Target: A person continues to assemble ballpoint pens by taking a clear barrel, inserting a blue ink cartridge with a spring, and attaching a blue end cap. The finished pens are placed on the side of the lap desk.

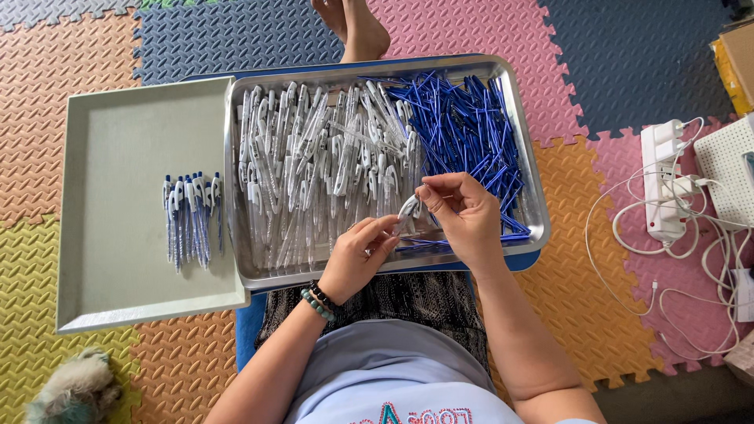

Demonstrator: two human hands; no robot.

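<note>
1. A cardboard box [738,55] is sitting at the far right edge of the mat [94,47], brown with a yellow side, only partly showing
2. A white power strip [661,180] is lying on the mat to the right, its white cables [691,306] looping out beside a white perforated box [726,177]
3. A steel tray [528,141] is resting across the person's lap, holding a heap of clear pen barrels [314,157] on its left and blue refills [471,129] on its right
4. A grey tray [118,133] is lying just left of it, with a small row of finished pens [191,216] lined up side by side
5. A furry grey thing [75,389] is poking in at the bottom left corner
6. The right hand [463,216] is pinching a pen [406,212] by its white clip end, thumb and forefinger closed on it, over the steel tray's near edge
7. The left hand [357,255], beaded bracelets at the wrist, is closing its fingertips on the pen's clear lower end
</note>
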